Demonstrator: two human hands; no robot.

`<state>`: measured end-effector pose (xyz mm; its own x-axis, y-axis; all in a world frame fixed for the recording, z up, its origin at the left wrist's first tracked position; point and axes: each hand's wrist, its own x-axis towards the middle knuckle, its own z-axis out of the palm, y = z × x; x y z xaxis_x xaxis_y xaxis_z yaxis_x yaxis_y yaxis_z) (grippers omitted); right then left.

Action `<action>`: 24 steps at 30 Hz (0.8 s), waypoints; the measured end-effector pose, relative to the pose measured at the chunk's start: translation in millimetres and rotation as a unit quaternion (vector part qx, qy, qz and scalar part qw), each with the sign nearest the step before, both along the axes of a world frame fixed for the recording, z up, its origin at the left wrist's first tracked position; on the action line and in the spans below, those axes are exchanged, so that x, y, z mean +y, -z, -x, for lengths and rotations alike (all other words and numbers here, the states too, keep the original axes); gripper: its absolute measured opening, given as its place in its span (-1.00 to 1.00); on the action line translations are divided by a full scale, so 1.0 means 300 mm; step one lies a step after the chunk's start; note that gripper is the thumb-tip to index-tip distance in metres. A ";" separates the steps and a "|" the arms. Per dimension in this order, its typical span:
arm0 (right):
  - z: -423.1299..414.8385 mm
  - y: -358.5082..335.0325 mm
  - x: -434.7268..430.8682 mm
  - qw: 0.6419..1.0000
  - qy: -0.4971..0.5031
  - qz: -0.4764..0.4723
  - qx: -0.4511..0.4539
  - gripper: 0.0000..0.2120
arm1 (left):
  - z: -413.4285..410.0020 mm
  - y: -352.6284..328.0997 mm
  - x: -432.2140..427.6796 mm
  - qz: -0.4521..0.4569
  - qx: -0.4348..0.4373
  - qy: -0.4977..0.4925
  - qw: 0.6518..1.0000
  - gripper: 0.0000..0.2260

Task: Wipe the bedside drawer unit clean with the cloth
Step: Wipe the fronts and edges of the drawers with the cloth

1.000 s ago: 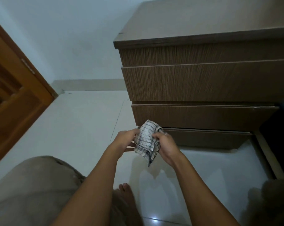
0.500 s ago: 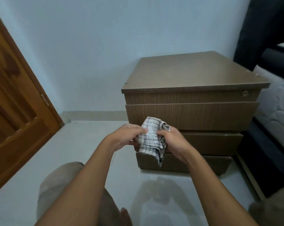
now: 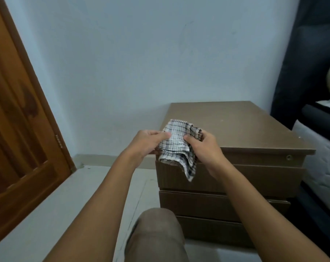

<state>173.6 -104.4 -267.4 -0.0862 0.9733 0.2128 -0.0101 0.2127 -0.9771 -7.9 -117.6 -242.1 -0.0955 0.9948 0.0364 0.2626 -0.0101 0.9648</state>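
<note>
Compared with half a second ago, our hands and the checked cloth [image 3: 176,148] now sit higher against the bedside drawer unit [image 3: 241,127], in front of the front left corner of its top rather than in front of the drawer fronts, and our head is raised, so more of the wall [image 3: 151,63] shows at 12 o'clock. Our left hand [image 3: 148,142] pinches the cloth's left edge, thumb lying across the fabric, while our right hand [image 3: 205,148] grips the bunched right side with curled fingers, thumb pressed on the front. The cloth is crumpled between them, one corner hanging down over the upper drawer front; we cannot tell whether it touches the wood. The unit stands against the wall, slightly to 3 o'clock of centre, with a small round keyhole [image 3: 288,157] near its right front edge. A wooden door [image 3: 18,133] stands at 9 o'clock, a mattress [image 3: 325,161] and dark headboard [image 3: 300,69] at 3 o'clock, and our knee [image 3: 156,235] at 6 o'clock above the pale floor [image 3: 52,214].
</note>
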 end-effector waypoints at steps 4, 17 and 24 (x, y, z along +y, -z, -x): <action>0.044 -0.066 0.101 0.997 0.036 -0.017 -0.070 -0.93 | 0.022 -0.029 0.105 0.007 0.017 -0.055 0.998 -0.73; -0.003 -0.013 0.193 0.942 0.003 -0.063 -0.329 -0.50 | 0.078 0.061 0.250 -0.037 0.189 -0.112 0.975 -0.56; 0.019 0.010 0.156 0.888 0.022 -0.127 -0.441 -0.59 | 0.069 0.113 0.162 -0.114 0.240 -0.076 0.961 -0.73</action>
<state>167.8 -57.7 -270.4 -0.2904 0.9106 0.2941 0.7501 0.4075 -0.5209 -28.5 -69.0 -276.1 -0.1557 0.9316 0.3283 0.6927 -0.1340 0.7087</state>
